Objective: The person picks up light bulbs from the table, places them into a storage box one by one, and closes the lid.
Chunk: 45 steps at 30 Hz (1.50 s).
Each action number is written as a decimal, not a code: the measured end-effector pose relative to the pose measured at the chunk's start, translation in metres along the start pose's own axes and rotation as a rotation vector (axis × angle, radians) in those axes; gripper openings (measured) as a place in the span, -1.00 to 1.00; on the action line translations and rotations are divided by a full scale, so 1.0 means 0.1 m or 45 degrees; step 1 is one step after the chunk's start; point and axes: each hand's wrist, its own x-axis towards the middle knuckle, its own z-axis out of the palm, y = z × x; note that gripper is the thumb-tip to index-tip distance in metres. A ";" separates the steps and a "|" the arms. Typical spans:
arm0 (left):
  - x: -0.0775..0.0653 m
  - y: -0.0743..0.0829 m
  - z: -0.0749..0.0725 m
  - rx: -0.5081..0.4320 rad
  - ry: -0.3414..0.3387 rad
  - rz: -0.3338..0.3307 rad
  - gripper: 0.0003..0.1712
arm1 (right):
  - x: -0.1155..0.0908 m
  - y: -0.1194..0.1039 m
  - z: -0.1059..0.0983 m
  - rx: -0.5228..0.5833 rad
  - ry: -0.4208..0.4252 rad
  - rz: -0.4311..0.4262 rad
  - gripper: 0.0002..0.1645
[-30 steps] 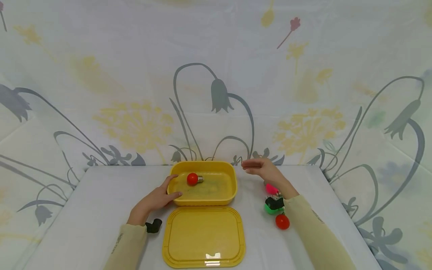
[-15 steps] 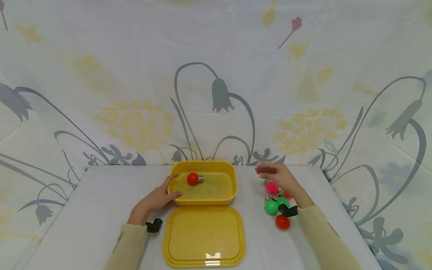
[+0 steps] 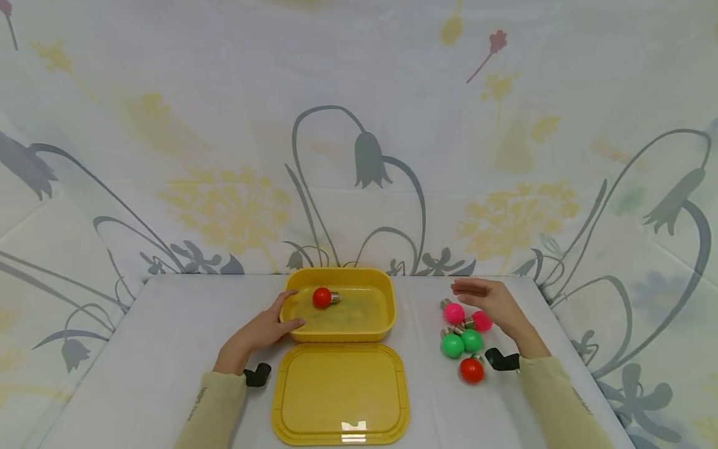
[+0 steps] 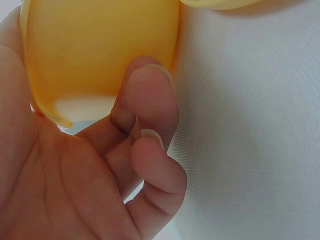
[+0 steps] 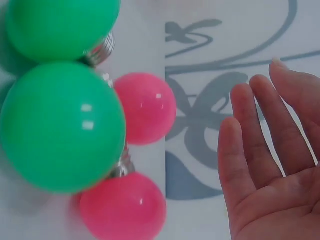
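My left hand (image 3: 259, 332) grips the left end of a yellow plastic box (image 3: 342, 337), thumb over the near rim. In the left wrist view fingers curl against the wall of the box (image 4: 100, 45). Inside it lies a red light bulb (image 3: 322, 297) with a metal screw base. My right hand (image 3: 496, 304) hovers with nothing in it, fingers extended, above and behind a cluster of bulbs. The cluster has a pink bulb (image 3: 454, 313), another pink bulb (image 3: 482, 321), a green bulb (image 3: 452, 345), a second green bulb (image 3: 472, 340) and a red bulb (image 3: 472, 371).
A flat yellow lid (image 3: 341, 394) lies on the white table (image 3: 168, 349) just in front of the box. Behind the table's back edge hangs a flower-patterned cloth (image 3: 252, 125). Black wrist cameras sit at both cuffs, the right camera (image 3: 501, 360) beside the bulbs.
My right hand has moved right, away from the box and over the loose bulbs, uncovering the cluster. The left hand, the box and the bulb in it stay put.
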 end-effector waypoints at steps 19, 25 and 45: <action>0.00 0.05 -0.04 0.003 0.004 -0.012 -0.09 | -0.27 0.16 -0.27 -0.236 0.131 0.099 -0.50; 0.01 0.03 -0.03 -0.003 0.005 -0.013 -0.09 | -0.34 0.26 -0.32 -0.270 0.141 0.154 -0.48; -0.02 0.01 0.00 -0.005 0.010 -0.003 -0.09 | -0.48 0.50 -0.29 -0.244 0.124 0.235 -0.40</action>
